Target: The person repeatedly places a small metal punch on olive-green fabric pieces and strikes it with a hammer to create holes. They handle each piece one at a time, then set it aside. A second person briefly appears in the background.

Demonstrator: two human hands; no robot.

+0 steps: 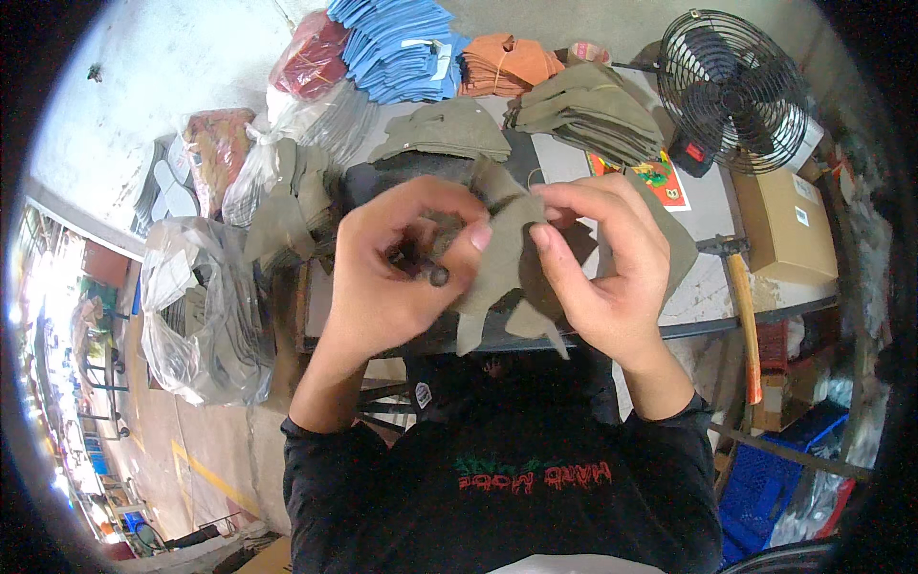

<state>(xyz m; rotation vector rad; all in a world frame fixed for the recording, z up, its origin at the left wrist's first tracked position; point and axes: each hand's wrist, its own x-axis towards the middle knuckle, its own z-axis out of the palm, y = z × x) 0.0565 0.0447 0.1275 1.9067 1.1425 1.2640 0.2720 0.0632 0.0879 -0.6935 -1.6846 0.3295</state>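
In front of my chest, both hands hold a cut olive-green piece (497,273), which looks like leather or cloth and has strips hanging from its lower edge. My left hand (382,258) is closed, its thumb against the piece. A dark, round-ended rod (439,276) pokes out of that curled hand; the rest is hidden by the fingers. My right hand (617,258) pinches the piece's other side between thumb and fingertips. Just beyond my hands lies an olive stack (440,134) on the table (703,277). Farther right is a thicker olive stack (593,115).
Blue (397,53) and orange stacks (507,62) stand at the back. A black fan (734,91) and a cardboard box (789,225) are at right. The wooden-handled hammer (744,316) overhangs the table edge. At left hangs a clear plastic bag (206,306) of pieces.
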